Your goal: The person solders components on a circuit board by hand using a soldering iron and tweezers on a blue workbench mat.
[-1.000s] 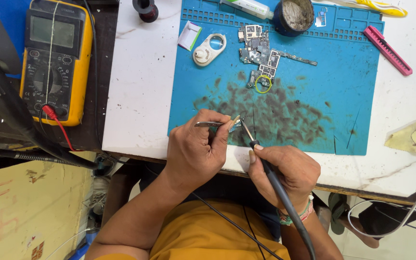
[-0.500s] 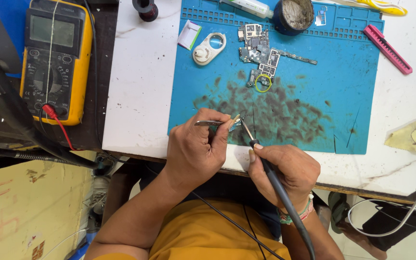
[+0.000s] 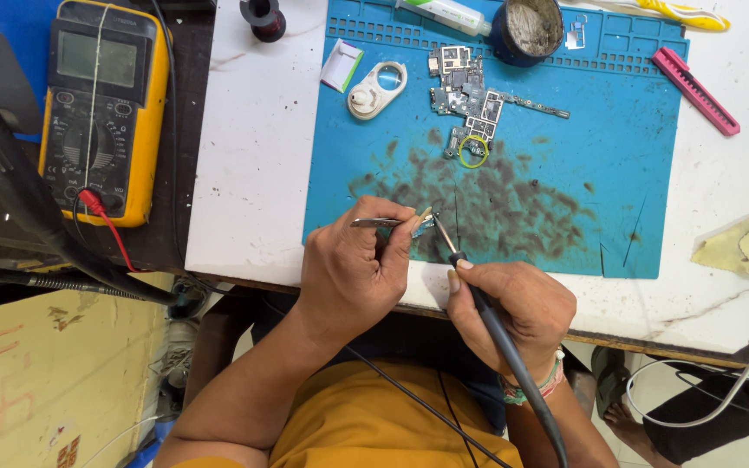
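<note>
Blue mat (image 3: 565, 156) lies under both hands; nothing has moved since a second ago, so the work stays steady; the left hand (image 3: 353, 273) pinches tweezers (image 3: 383, 223) shut on a tiny part (image 3: 424, 223); the right hand (image 3: 513, 303) grips a soldering iron (image 3: 478, 303), its tip touching that part.

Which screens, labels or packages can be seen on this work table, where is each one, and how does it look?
Multimeter: far left, on the dark surface; yellow case, grey face, blank rectangular screen at its top.
Tube: top edge of the blue mat; white and green, lying flat.
Small card: mat's upper left corner; white with a green edge.
Round tin: top of the mat; dark, open.
</note>
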